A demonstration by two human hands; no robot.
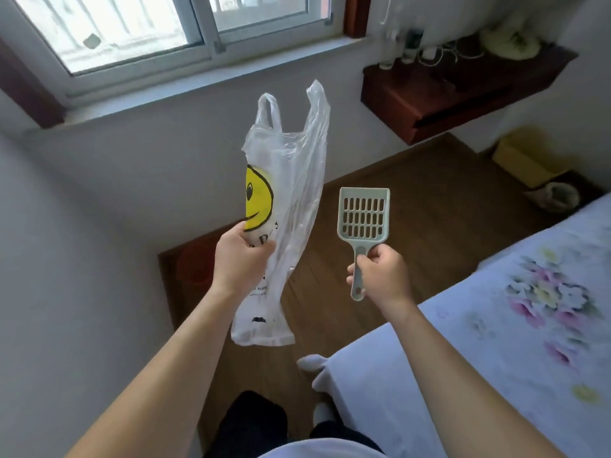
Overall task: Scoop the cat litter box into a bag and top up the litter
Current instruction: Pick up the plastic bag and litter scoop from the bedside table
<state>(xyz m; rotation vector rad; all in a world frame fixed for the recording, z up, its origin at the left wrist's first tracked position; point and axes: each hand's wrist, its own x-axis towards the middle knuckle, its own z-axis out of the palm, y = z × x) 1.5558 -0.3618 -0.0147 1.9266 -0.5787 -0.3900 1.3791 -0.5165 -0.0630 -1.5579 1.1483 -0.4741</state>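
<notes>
Hands aloft: left hand (239, 259) gripping smiley plastic bag (287, 206), right hand (383, 272) closed round slotted scoop (363, 223) handle.

I saw the left hand (239, 259) gripping a clear plastic bag (291, 180) at mid-length, handles up toward 12 o'clock, a yellow smiley print just above the fingers. The right hand (383, 276) clasped the handle of a pale green slotted scoop (363, 213), blade upright. The bed (496, 325) lay at 4 o'clock, the window (132, 28) at 11, a wooden shelf (446, 94) at 2.
</notes>
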